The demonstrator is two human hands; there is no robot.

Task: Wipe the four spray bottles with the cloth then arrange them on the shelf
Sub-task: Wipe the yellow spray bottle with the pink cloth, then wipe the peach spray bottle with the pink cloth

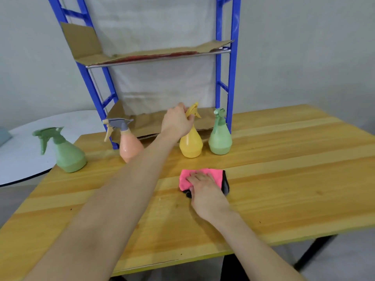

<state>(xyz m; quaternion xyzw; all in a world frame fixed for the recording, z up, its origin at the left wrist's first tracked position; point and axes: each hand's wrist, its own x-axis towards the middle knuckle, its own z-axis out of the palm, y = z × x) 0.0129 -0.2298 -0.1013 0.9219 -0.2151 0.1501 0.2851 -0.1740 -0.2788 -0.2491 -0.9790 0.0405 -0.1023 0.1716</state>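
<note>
Four spray bottles stand on the wooden table (284,179) in front of the blue shelf (233,57). From left to right they are a green bottle (67,153), a pink bottle with a grey head (129,147), a yellow bottle (191,145) and a small green bottle (220,138). My left hand (178,122) is closed around the yellow bottle's neck, just under its trigger head. A pink cloth with a black edge (203,175) lies nearer to me. My right hand (205,189) rests on it, fingers curled into the fabric.
The shelf has a cardboard sheet (158,55) on its upper tier and another cardboard sheet (146,122) on its bottom tier behind the bottles. A round white table (24,159) stands at the left, beside the wooden one.
</note>
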